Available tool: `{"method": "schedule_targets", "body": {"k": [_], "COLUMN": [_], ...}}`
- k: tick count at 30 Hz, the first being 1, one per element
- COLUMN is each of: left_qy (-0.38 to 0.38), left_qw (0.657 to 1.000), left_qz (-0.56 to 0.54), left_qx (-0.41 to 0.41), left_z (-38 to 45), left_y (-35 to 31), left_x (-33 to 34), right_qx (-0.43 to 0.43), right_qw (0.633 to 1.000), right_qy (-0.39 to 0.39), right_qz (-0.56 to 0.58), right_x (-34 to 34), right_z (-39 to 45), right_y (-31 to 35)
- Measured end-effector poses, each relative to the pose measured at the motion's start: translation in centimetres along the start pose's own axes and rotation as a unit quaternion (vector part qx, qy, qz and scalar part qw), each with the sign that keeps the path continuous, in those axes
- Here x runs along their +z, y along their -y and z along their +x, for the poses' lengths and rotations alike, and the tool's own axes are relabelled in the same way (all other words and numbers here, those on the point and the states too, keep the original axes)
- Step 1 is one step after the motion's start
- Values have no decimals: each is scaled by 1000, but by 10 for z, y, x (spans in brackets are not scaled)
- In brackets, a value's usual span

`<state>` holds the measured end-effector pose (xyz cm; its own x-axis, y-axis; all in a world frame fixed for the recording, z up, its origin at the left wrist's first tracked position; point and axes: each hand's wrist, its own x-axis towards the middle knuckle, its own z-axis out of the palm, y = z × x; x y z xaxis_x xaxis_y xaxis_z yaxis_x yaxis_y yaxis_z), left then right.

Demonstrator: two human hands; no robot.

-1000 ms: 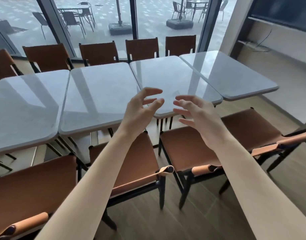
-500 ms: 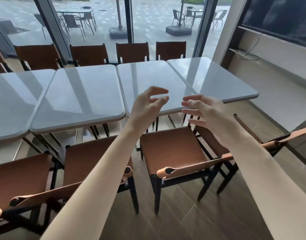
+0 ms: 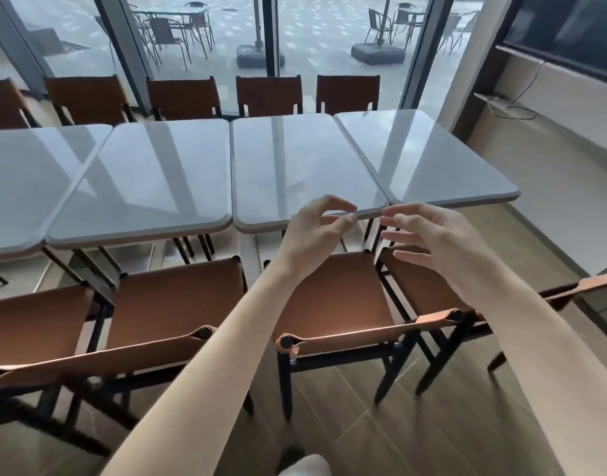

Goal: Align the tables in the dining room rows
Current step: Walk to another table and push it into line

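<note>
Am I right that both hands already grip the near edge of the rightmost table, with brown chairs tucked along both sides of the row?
Not quite. In the head view the left hand and right hand hover open short of the rightmost table, holding nothing. Brown chairs do line both sides.

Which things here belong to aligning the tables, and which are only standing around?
Belong to the job:
- four glossy grey rectangular tables
- left hand
- right hand

Standing around:
- brown leather chairs
- metal patio chairs outside

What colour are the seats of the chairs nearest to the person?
Brown, like tan leather, on dark frames; the nearest chair seat shows it best in the head view.
</note>
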<state>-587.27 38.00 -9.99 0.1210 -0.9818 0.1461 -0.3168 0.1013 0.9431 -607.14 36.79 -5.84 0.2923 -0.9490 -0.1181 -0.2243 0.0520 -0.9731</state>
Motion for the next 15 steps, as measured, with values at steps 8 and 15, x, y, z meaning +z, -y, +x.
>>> {"method": "schedule_targets", "body": {"k": [8, 15], "left_qy": [-18, -54], "left_qw": [994, 987], "left_qz": [33, 38], "left_qx": [-99, -149], "left_z": [49, 134], "left_y": [65, 136], "left_x": [3, 11], "right_qx": [24, 55], "right_qw": [999, 995], "right_qy": [42, 74], "right_qz": [-16, -40], "right_x": [0, -6], "right_z": [70, 183], "right_y": [-32, -57]}}
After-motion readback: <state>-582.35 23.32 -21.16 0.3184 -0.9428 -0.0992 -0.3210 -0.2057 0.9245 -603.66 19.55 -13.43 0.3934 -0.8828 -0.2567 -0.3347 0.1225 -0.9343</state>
